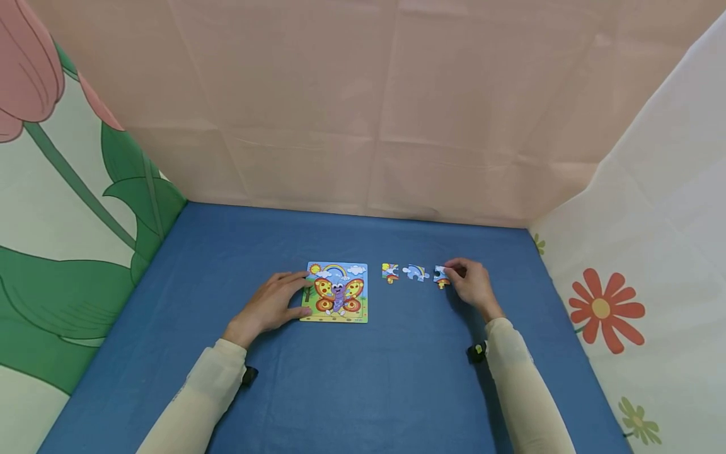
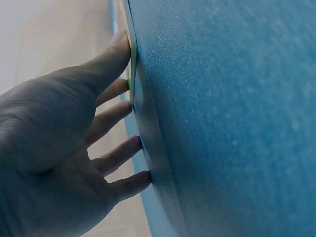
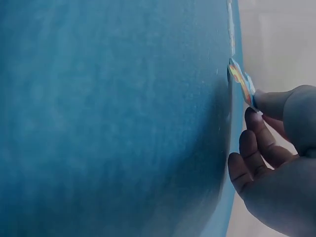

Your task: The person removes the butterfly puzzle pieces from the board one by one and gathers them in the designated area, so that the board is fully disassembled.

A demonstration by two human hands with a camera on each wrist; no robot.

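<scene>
A square puzzle board (image 1: 338, 293) with a butterfly picture lies flat on the blue table. My left hand (image 1: 276, 301) rests at its left side, fingers spread, thumb and fingertips on the edge. In the left wrist view, the thumb and two fingers touch the thin board edge (image 2: 132, 59), while the other fingertips reach the cloth. My right hand (image 1: 469, 284) pinches a jigsaw piece (image 1: 440, 276) between thumb and finger. The right wrist view shows this puzzle piece (image 3: 241, 81) tilted, one side raised from the table. Left of it lie a cloud-and-rainbow piece (image 1: 416, 272) and a sun piece (image 1: 389, 272).
The blue tablecloth (image 1: 351, 384) spreads around both arms. A plain beige curtain (image 1: 363, 113) stands behind the table's far edge. Flower-printed cloths hang at the left (image 1: 68, 284) and right (image 1: 652, 221).
</scene>
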